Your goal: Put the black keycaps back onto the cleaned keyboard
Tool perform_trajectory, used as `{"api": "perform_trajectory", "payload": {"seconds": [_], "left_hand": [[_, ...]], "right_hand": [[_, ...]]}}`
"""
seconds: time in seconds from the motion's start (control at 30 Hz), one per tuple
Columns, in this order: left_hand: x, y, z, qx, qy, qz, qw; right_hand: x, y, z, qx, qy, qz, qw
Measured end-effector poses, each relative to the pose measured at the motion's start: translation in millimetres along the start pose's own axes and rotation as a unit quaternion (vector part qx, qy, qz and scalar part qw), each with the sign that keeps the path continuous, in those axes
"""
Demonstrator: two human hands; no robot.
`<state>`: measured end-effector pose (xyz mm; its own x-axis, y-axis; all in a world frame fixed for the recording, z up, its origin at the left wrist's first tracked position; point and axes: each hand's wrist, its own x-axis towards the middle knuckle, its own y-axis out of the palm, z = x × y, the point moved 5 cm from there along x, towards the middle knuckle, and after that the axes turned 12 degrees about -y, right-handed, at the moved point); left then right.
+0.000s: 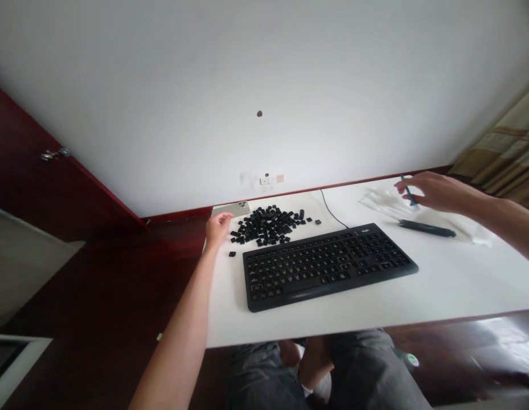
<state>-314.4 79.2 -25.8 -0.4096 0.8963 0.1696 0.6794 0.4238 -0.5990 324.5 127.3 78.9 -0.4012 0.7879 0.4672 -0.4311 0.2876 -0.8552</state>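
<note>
Black plastic, by its look, makes up the keyboard (328,263), which lies flat on the white desk (460,279) before the person, slightly askew. Its key positions show mostly as bare wells; a dark cable (333,214) leaves the far edge. Beyond its left half lies a loose heap of black keycaps (268,225), with one stray keycap (232,254) set apart near the keyboard's far left corner.

Left hand (217,229): beside the heap, at the near edge of a phone (230,209). Its fingers are bent and partly closed; whether they pinch or touch anything cannot be told. Right hand (430,192): raised over the right part of the desk, fingers closed around a slim blue tool (409,195), above a crumpled see-through plastic bag (386,204). A long black item (426,228) lies just beside the bag, its exact kind unclear.

Handling, as judged: the keyboard should be stiff and of modest weight, though long enough to swing if taken at one end. Sound holds are the two short ends of the frame, away from the wells, whose small parts may be delicate; slack in the cable should be watched. Keycaps should be very light, hard and prone to skid or scatter; each is best taken singly, by opposite side walls. The blue tool appears light and rigid, best held along its shaft. The bag should be limp, slippery and apt to cling.
</note>
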Motion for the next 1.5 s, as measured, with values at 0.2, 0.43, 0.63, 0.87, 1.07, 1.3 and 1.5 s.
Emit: {"api": "perform_trajectory", "payload": {"seconds": [0.2, 0.43, 0.63, 0.87, 1.07, 1.3, 1.5], "left_hand": [[4, -11.3, -8, 0.007, 0.021, 0.029, 0.999], [-65, -50.4, -25, 0.073, 0.083, 0.163, 0.98], [-118, -49.9, -8, 0.082, 0.088, 0.176, 0.977], [-112, -51.1, 1, 0.051, 0.026, 0.098, 0.994], [-87, -37.1, 4, -0.076, -0.081, 0.168, 0.98], [-75, 6.6, -65, -0.177, -0.077, 0.335, 0.922], [-74, 47.1, -107, -0.182, -0.026, 0.448, 0.875]], "right_hand": [[-47, 42, -13, 0.026, -0.071, 0.133, 0.988], [-31, 55, 24, 0.02, -0.12, 0.066, 0.99], [30, 85, 142, 0.135, -0.177, 0.008, 0.975], [58, 144, 247, 0.259, -0.208, -0.013, 0.943], [34, 151, 253, 0.282, -0.192, -0.06, 0.938], [38, 138, 246, 0.338, -0.146, -0.066, 0.928], [29, 140, 271, 0.375, -0.195, -0.066, 0.904]]}}
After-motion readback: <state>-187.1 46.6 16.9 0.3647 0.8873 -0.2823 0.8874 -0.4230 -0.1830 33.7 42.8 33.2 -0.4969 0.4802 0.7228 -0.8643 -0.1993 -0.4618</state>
